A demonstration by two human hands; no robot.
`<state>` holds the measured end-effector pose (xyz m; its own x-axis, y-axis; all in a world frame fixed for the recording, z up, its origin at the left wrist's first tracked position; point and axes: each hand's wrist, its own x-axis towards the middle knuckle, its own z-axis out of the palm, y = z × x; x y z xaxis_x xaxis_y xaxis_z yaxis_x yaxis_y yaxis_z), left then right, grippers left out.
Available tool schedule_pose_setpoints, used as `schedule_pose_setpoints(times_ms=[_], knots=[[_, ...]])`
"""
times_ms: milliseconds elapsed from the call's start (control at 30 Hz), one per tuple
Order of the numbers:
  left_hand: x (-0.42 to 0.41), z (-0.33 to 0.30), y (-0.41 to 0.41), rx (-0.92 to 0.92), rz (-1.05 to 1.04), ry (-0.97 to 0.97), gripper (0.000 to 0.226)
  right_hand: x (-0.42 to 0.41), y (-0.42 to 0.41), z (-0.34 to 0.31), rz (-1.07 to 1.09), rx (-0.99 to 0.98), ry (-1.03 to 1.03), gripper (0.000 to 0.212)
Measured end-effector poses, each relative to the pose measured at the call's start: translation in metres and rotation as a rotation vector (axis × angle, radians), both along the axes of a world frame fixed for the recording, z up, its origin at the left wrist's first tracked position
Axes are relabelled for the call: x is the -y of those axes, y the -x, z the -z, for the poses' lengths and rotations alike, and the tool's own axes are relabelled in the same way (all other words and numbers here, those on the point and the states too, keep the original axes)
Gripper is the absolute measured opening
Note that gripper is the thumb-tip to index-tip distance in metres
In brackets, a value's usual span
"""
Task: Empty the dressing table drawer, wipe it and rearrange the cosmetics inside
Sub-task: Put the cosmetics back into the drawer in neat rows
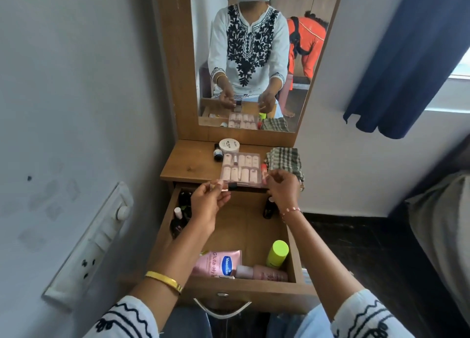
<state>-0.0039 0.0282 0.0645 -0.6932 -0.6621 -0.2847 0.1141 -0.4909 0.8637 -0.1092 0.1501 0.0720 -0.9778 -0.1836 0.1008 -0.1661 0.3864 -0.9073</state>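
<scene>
The open drawer [245, 227] holds a pink Vaseline pouch [220, 261], a pink bottle [262, 273] and a neon-yellow-capped bottle [277, 253] at the front. Dark small bottles [181, 211] stand at its back left and one dark bottle [268, 208] at its back right. My left hand [208, 203] pinches a small pale bottle with a black cap [228, 187] above the drawer's back edge. My right hand [282, 189] hovers beside it, fingers curled; whether it holds anything is unclear. A checked cloth [284, 161] lies on the tabletop.
On the tabletop [188, 164] sit a clear box of false nails [240, 171], a white round jar [229, 145], a small dark bottle [217, 156] and a reddish tube [264, 170]. A mirror [254, 58] rises behind. Wall with switch panel [101, 236] left; bed [442, 223] right.
</scene>
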Motion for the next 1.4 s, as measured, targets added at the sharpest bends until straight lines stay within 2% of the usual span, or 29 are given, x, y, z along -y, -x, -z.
schedule_pose_setpoints(times_ms=[67,200,333,467,667,800,933,1033,1100,1233,1400], knots=[[-0.003,0.007,-0.005,0.006,-0.010,-0.043,0.004,-0.004,0.007,0.002,0.060,-0.078,-0.207,0.010],[-0.006,0.015,-0.012,0.013,0.018,-0.104,0.005,0.004,0.007,0.004,-0.025,-0.121,-0.396,0.019],[-0.009,0.014,-0.016,-0.005,0.036,-0.160,0.013,0.011,0.008,0.000,-0.081,-0.150,-0.495,0.025],[-0.009,0.019,-0.021,-0.003,0.049,-0.203,0.017,0.013,0.006,-0.001,-0.064,-0.152,-0.495,0.029],[-0.014,0.024,-0.028,0.008,0.061,-0.258,0.018,0.009,0.003,0.004,0.053,-0.117,-0.352,0.019],[-0.015,0.025,-0.029,0.004,0.088,-0.270,0.023,0.001,0.000,0.008,0.130,-0.102,-0.157,0.009],[-0.016,0.024,-0.031,-0.014,0.156,-0.307,0.026,-0.005,-0.007,0.006,0.164,0.054,0.171,0.011],[-0.019,0.022,-0.033,-0.035,0.188,-0.323,0.025,-0.006,-0.017,0.000,0.065,0.362,0.596,0.014],[-0.019,0.021,-0.034,-0.047,0.197,-0.325,0.024,-0.007,-0.025,-0.002,-0.004,0.537,0.789,0.015],[-0.017,0.020,-0.038,-0.048,0.209,-0.292,0.019,-0.008,-0.035,-0.002,-0.054,0.687,0.825,0.023],[-0.016,0.021,-0.045,-0.035,0.205,-0.243,0.012,-0.011,-0.045,-0.002,-0.134,0.721,0.830,0.022]])
